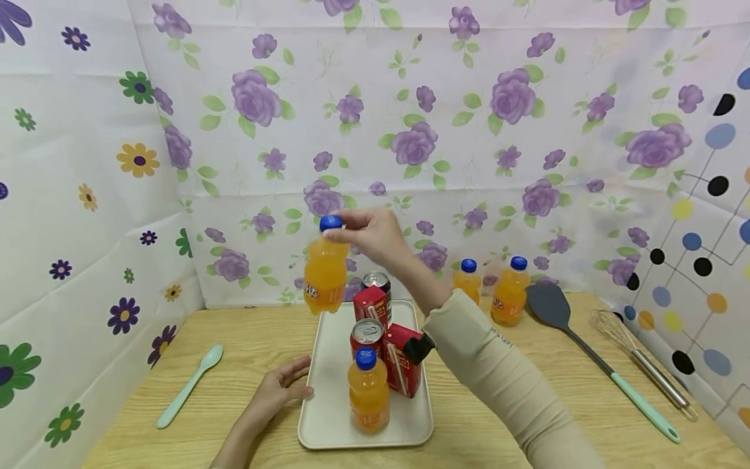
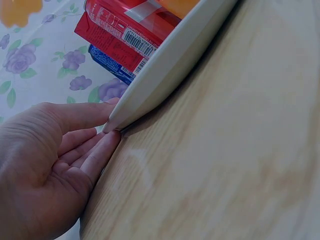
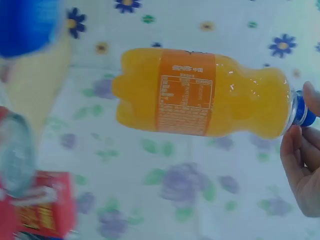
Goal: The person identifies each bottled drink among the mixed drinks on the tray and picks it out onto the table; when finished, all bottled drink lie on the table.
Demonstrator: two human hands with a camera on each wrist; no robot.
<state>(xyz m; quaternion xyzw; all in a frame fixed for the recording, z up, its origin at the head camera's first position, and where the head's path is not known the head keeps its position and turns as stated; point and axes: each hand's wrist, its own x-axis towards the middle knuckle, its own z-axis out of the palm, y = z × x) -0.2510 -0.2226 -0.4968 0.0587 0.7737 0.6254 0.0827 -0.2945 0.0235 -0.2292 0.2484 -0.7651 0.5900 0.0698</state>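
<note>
My right hand (image 1: 375,238) pinches the blue cap of an orange soda bottle (image 1: 324,277), which hangs upright above the far left part of the tray. In the right wrist view that bottle (image 3: 185,92) lies sideways across the picture, its orange label facing the camera. My left hand (image 1: 274,391) touches the left rim of the cream tray (image 1: 331,436) with thumb and fingertips. On the tray are another orange soda bottle (image 1: 368,397) at the front, a red can (image 1: 367,333), two red drink cartons (image 1: 403,365) and a dark can (image 1: 377,282) at the back.
Two more orange soda bottles (image 1: 508,293) stand behind my right forearm. To the right lie a dark spatula (image 1: 551,305) with a green handle and a whisk (image 1: 650,374). A pale green spoon (image 1: 190,387) lies at the left. Flowered cloth walls enclose the wooden table.
</note>
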